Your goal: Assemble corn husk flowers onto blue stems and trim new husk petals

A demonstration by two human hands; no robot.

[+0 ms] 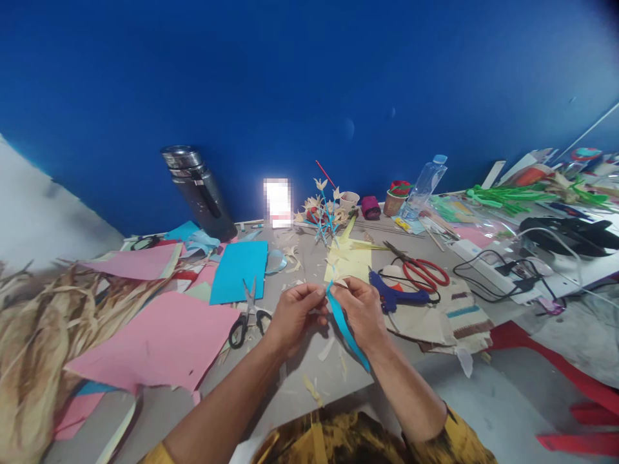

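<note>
Between my two hands is a blue paper strip [346, 334], its long tail hanging down toward the table's front edge. My right hand [362, 314] pinches the strip near its upper end. Thumb and fingertips of my left hand [298, 317] are closed at that same upper end. A thin blue and pale tip pokes up above the fingers; what lies inside the pinch is mostly hidden. Just beyond, a yellow paper sheet [358, 263] lies flat. Black-handled scissors [250, 309] rest left of my left hand, and a blue glue gun [394, 295] lies right of my right hand.
Farther back stand pale flowers on blue stems [326, 216], a dark thermos [198, 193] and a plastic bottle [425, 187]. Red-handled scissors [425, 272] and a white power strip [493, 270] are to the right. Pink sheets [159, 338] and dried husks [33, 348] cover the left.
</note>
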